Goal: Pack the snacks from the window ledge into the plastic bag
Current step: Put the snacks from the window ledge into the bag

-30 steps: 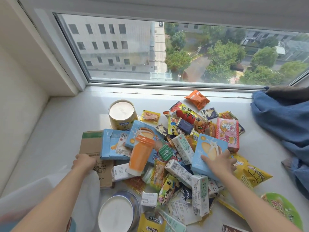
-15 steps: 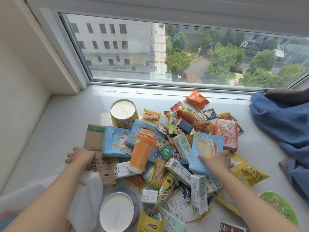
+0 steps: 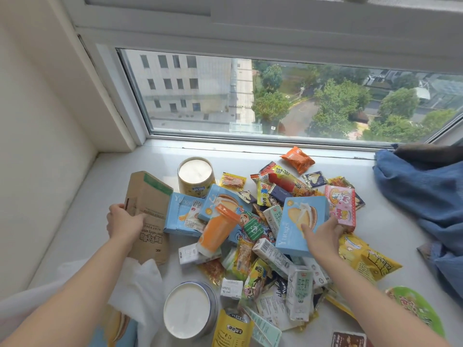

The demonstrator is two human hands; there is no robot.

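The left hand [image 3: 124,220] grips the brown cardboard box [image 3: 147,214] by its near-left edge, thumb on the printed face, fingers curled under. The box is tilted up off the window ledge [image 3: 75,221], its long axis running from the person toward the window, the green-banded end pointing away and leaning slightly left. Its near end sits just above the white plastic bag [image 3: 140,289], which lies crumpled at the ledge's near-left edge beside the left forearm.

The right hand [image 3: 322,235] holds a light blue snack box [image 3: 302,225] at its near-right corner — thumb across the front face, fingers wrapped behind. This box stands raised and tilted, its face turned toward the camera, its long axis running roughly from the near-left up toward the window. It touches the pink box [image 3: 342,209] on its right.

The rest of the snacks lie in a loose heap mid-ledge: an orange-capped bottle [image 3: 216,231] lying tipped on two more blue boxes, small milk cartons [image 3: 273,255], yellow bags [image 3: 368,259], an orange packet [image 3: 298,159] nearest the glass. A yellow tin [image 3: 195,175] stands upright behind the heap; a second round tin [image 3: 188,313] stands near the person. Blue fabric [image 3: 423,199] is bunched at the right.
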